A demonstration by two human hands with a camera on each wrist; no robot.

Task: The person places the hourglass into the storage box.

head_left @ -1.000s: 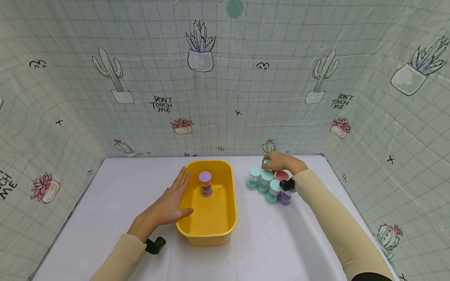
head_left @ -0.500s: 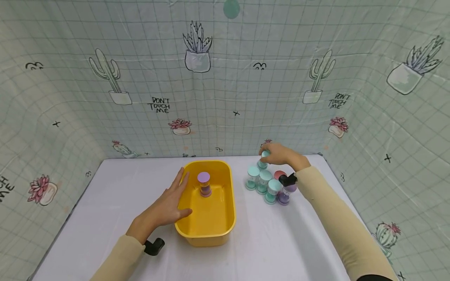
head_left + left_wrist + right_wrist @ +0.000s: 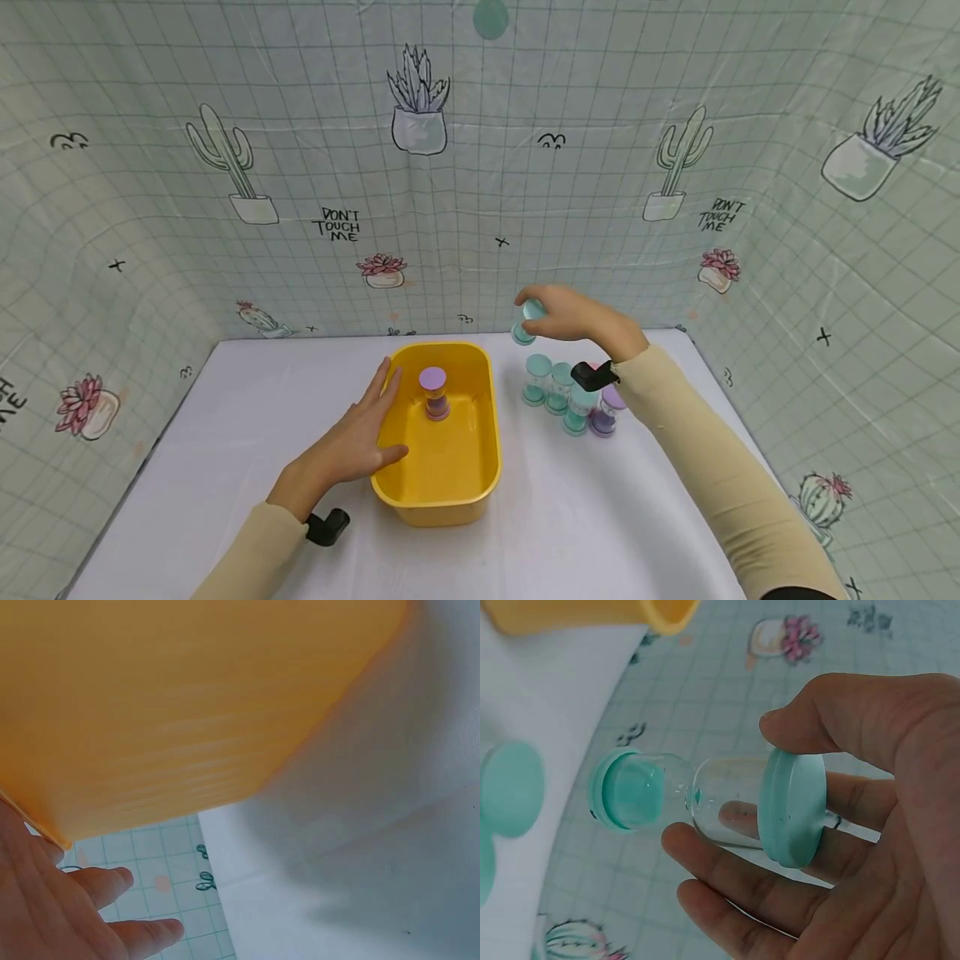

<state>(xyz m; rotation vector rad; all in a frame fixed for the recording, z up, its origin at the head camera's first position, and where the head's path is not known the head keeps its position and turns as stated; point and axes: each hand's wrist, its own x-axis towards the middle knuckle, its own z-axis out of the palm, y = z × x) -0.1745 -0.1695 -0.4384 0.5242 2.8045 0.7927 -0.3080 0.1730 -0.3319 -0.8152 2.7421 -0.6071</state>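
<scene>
My right hand (image 3: 570, 313) holds a mint-green hourglass (image 3: 727, 799) up off the table, thumb on its cap and fingers along its clear glass. Green sand lies in the end away from the palm. My left hand (image 3: 352, 437) rests on the left rim of a yellow bin (image 3: 442, 503), its fingers spread and straight; in the left wrist view the bin's outer wall (image 3: 187, 712) fills the upper part. Inside the bin stands a purple hourglass (image 3: 435, 392). Below my right hand, several more hourglasses stand together, among them a green hourglass (image 3: 536, 379) and a purple hourglass (image 3: 606, 412).
A red-capped item is mostly hidden behind the right wrist's black camera (image 3: 594, 376). The white table (image 3: 285, 375) meets a grid-patterned cloth wall (image 3: 465, 208) with plant drawings behind and at both sides.
The right hand has picked the green hourglass up from the back of the group and carried it up and left toward the bin. My left hand has stayed on the bin.
</scene>
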